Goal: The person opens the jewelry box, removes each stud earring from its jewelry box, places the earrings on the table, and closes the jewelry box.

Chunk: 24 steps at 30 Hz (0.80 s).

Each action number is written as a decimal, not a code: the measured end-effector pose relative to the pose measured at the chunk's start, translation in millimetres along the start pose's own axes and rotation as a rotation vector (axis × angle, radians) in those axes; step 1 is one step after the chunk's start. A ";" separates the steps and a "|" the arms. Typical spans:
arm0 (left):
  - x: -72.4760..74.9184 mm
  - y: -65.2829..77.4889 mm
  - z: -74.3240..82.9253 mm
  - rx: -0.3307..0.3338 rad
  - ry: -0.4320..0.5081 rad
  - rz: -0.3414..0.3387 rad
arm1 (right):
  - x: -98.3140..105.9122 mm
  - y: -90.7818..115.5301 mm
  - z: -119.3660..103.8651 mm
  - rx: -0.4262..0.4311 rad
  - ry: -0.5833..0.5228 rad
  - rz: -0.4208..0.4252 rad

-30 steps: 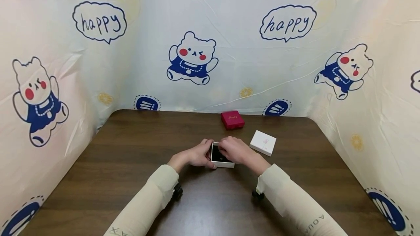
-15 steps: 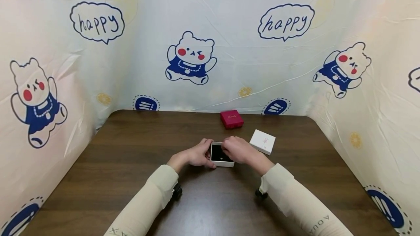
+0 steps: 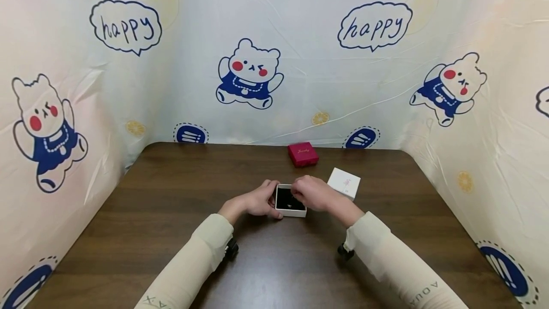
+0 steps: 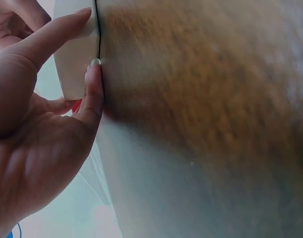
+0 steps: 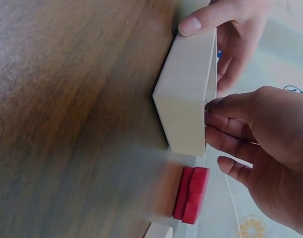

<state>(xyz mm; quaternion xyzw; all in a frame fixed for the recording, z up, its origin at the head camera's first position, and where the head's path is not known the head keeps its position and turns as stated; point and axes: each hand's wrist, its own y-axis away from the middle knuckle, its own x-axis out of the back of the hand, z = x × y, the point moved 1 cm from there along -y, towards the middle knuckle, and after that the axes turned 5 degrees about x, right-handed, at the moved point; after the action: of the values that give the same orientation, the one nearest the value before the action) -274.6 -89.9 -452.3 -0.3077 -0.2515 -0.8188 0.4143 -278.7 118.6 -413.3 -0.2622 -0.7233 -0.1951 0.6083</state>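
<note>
While our left hand (image 3: pixel 259 200) grips the box (image 3: pixel 293 213), our right hand (image 3: pixel 315 193) curls over it; any pinch, we can't tell.

We've got the left hand (image 5: pixel 240 29) gripping one end of a white box (image 5: pixel 183 94), the right hand (image 5: pixel 275 146) with bent fingers right at its open side, red box (image 5: pixel 192 195) near the other end on the wooden table (image 5: pixel 67 99), plus a white corner (image 5: pixel 160 231) poking in

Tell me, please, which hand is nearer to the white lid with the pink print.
Right: in the head view, the right hand is just left of the white lid, over the open box; the left hand is farther, gripping that box's left side.
</note>
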 end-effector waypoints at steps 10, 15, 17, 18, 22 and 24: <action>-0.5 0.6 1.3 -0.007 -0.002 0.005 | 3.7 4.5 -1.3 -0.014 -0.045 0.000; -0.8 0.3 1.1 -0.006 0.010 0.005 | 7.4 8.4 -4.4 -0.008 -0.050 0.007; -0.6 0.4 0.9 -0.001 0.014 0.004 | 9.2 9.6 -5.6 -0.007 -0.051 0.009; -0.6 0.5 0.8 0.001 0.013 0.004 | 10.0 10.2 -6.1 -0.008 -0.057 0.011; -1.1 1.1 0.1 0.004 0.013 0.000 | 12.0 12.4 -7.3 -0.010 -0.074 0.015; -1.6 1.0 -0.2 0.006 0.016 -0.003 | 12.3 13.7 -7.5 -0.007 -0.088 0.019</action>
<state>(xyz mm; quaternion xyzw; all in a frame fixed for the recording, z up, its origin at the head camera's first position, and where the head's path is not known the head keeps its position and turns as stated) -273.1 -89.8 -453.4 -0.2995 -0.2509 -0.8211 0.4161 -265.9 126.6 -400.3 -0.2795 -0.7461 -0.1801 0.5769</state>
